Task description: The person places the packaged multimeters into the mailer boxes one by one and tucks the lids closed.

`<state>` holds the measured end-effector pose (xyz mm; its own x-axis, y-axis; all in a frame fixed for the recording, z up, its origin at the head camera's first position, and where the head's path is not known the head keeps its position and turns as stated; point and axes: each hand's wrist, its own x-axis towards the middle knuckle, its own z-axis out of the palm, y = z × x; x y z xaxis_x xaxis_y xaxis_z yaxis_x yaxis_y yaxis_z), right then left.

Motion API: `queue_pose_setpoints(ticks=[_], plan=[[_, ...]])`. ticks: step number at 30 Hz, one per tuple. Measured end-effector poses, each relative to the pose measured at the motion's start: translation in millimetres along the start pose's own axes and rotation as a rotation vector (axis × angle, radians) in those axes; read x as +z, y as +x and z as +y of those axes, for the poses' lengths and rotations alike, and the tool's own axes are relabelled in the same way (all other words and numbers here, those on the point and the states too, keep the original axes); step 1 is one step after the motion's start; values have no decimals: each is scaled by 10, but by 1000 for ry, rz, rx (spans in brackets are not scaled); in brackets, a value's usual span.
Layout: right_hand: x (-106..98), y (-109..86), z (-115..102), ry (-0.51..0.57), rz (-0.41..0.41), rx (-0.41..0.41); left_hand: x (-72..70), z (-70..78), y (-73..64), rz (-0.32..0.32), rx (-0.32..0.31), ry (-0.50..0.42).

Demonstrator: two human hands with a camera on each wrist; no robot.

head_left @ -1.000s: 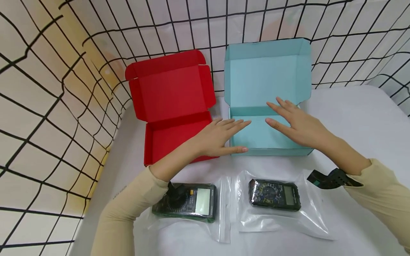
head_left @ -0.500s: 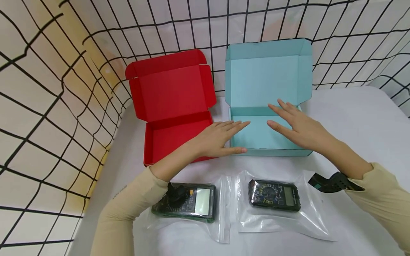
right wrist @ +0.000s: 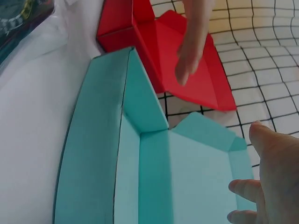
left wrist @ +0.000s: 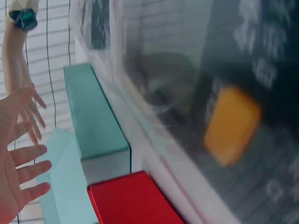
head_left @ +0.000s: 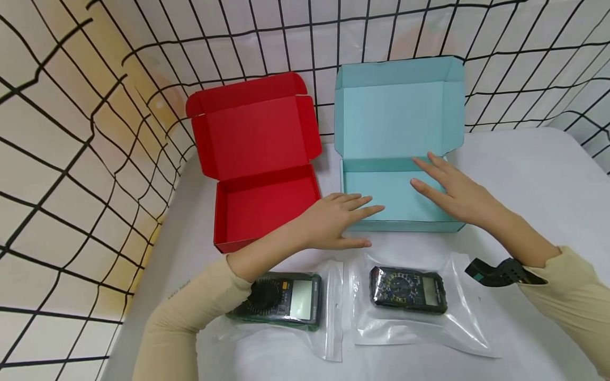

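An open teal box (head_left: 381, 197) and an open red box (head_left: 267, 203) stand side by side, lids upright against the wire mesh; nothing shows inside either. My left hand (head_left: 350, 219) is flat with fingers spread at the teal box's front left corner and holds nothing. My right hand (head_left: 440, 188) is spread over the right part of the teal tray, also holding nothing. In the right wrist view the teal box (right wrist: 140, 163) fills the middle, with the left hand (right wrist: 191, 51) over the red box (right wrist: 205, 88). The left wrist view shows my left hand (left wrist: 18, 177) beside the teal box (left wrist: 93, 121).
Two dark multimeters in clear zip bags lie near me on the white table: one (head_left: 281, 299) under my left forearm, the other (head_left: 408, 288) to its right. Black wire mesh (head_left: 71, 159) fences the left and back. A black wrist strap (head_left: 500, 271) sits on my right arm.
My left hand has drawn back toward me, off the teal tray to its front left corner. My right hand has slid to the right over the tray. The boxes and bags have not moved.
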<state>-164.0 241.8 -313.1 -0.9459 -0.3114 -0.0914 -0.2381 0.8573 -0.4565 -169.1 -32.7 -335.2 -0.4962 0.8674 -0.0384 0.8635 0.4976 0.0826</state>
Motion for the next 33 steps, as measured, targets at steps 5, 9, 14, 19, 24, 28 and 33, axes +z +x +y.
queue_pose_setpoints(ticks=[5,9,14,19,24,28,33], plan=[[22,13,121,20,-11,23,28,109,-3,-28,23,1],[39,31,228,50,-21,43,55,181,3,-20,65,26],[62,45,360,92,14,78,86,275,14,-27,123,26],[57,65,480,143,78,150,111,348,33,-56,150,-4],[131,118,702,181,158,222,128,411,37,-74,159,16],[324,264,1217,175,230,273,144,453,53,-76,163,33],[549,436,1825,177,266,285,169,505,99,-100,180,59]])
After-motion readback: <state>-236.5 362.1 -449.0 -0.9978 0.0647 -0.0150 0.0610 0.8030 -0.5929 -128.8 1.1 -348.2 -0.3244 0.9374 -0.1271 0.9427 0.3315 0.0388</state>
